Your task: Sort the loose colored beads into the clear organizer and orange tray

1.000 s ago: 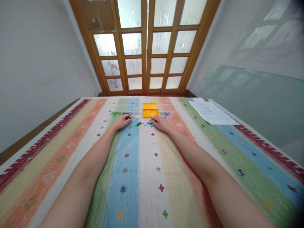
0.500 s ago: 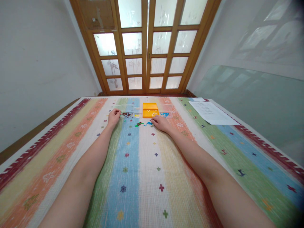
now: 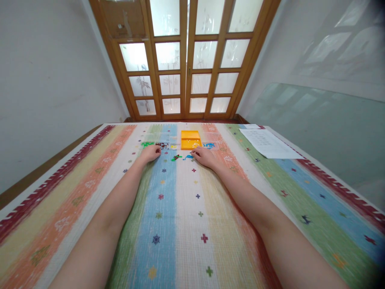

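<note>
My left hand [image 3: 151,153] is closed just in front of the clear boxes of green pieces [image 3: 147,144] and dark brown pieces [image 3: 162,145]. Its fingertips are pinched together; whatever they hold is too small to make out. My right hand [image 3: 203,155] rests on the cloth with its fingers curled at a small blue piece [image 3: 189,156], and seems to grip it. Left of that lies a little green and brown cluster [image 3: 176,158]. Behind my right hand stands an open yellow box [image 3: 191,135] with small white pieces inside. Blue pieces [image 3: 209,145] fill a clear box to its right.
A clear box with a few yellow pieces [image 3: 173,146] sits left of the yellow box. Printed paper sheets [image 3: 269,143] lie at the far right of the table. The striped tablecloth [image 3: 186,224] covers the table. Glazed wooden doors [image 3: 186,72] stand behind it.
My left hand has moved right and slightly toward me, from the green pieces' box, which now shows, to in front of the brown ones. My right hand has stayed in place.
</note>
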The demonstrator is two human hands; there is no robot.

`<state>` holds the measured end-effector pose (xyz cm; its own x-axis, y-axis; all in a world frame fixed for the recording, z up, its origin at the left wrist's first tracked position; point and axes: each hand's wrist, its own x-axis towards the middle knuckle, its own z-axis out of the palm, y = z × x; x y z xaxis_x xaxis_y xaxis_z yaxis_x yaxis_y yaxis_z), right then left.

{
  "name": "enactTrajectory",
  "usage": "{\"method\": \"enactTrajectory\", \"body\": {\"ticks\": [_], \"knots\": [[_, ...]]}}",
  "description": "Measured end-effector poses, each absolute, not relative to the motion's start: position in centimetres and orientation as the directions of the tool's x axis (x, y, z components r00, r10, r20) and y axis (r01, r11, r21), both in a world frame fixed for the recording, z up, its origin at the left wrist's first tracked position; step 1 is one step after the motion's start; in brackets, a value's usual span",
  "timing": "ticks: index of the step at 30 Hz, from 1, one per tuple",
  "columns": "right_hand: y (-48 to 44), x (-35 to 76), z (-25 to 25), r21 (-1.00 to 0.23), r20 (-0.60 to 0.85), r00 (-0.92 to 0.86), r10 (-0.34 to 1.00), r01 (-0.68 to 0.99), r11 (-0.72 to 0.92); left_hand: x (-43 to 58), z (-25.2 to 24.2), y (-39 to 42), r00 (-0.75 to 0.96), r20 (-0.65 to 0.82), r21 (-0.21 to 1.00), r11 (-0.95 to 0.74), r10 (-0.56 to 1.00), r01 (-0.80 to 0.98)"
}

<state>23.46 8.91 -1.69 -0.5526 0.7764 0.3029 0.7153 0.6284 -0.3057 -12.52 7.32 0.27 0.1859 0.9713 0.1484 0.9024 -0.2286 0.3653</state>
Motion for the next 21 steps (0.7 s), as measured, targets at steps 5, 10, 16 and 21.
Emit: {"method": "enactTrajectory", "body": {"ticks": [5, 10, 16, 21], "knots": [[8.82, 23.47, -1.69, -0.313, 0.3, -0.541, 0.785, 0.722, 0.617, -12.98, 0.19, 7.22, 0.141, 0.177, 0.377, -0.199, 0.974, 0.905], [8.8, 23.47, -1.63, -0.312, 0.297, -0.551, 0.78, 0.716, 0.624, -12.84, 0.76, 6.94, 0.104, 0.159, 0.291, -0.147, 0.982, 0.945], [8.93, 23.47, -1.72, -0.312, 0.314, -0.556, 0.77, 0.705, 0.637, -12.98, 1.05, 6.94, 0.072, 0.099, 0.243, -0.095, 0.992, 0.966], [8.97, 23.48, -1.78, -0.311, 0.305, -0.552, 0.776, 0.712, 0.629, -12.89, 0.94, 6.87, 0.032, 0.026, 0.169, -0.036, 0.999, 0.985]]}}
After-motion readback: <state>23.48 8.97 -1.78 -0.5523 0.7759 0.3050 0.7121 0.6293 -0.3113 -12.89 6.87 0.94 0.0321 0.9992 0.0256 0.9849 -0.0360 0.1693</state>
